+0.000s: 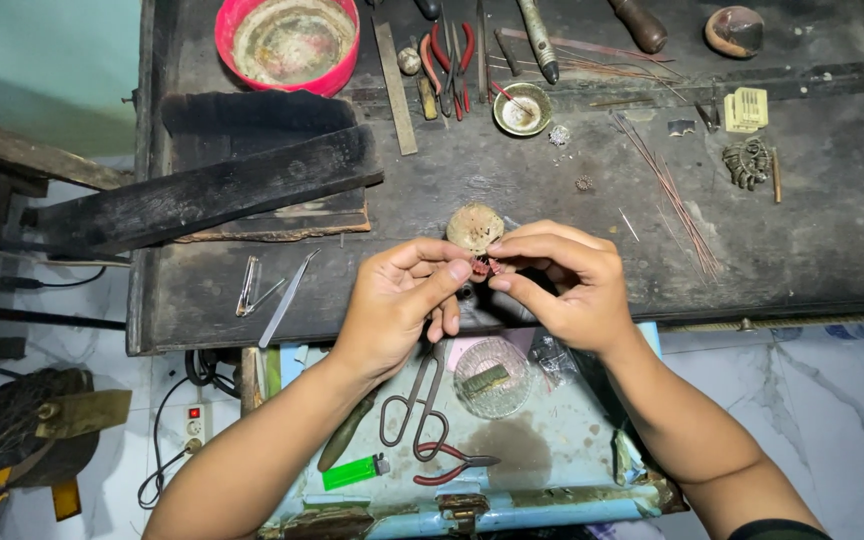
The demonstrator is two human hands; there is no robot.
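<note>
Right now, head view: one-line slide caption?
Left hand and right hand pinch a small reddish piece over a dark workbench.

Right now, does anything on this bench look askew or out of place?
Yes. A long dark plank lies askew, overhanging the workbench at its left edge. Thin copper wires are scattered loose. Both hands pinch one small reddish piece.

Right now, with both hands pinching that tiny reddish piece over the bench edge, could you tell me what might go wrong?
The small reddish piece is held only by fingertips of the left hand and right hand, right above the gap between the dark workbench and the lower tray; a slip could drop it out of sight. The thin wires lie loose near the right wrist and might be swept off.
</note>
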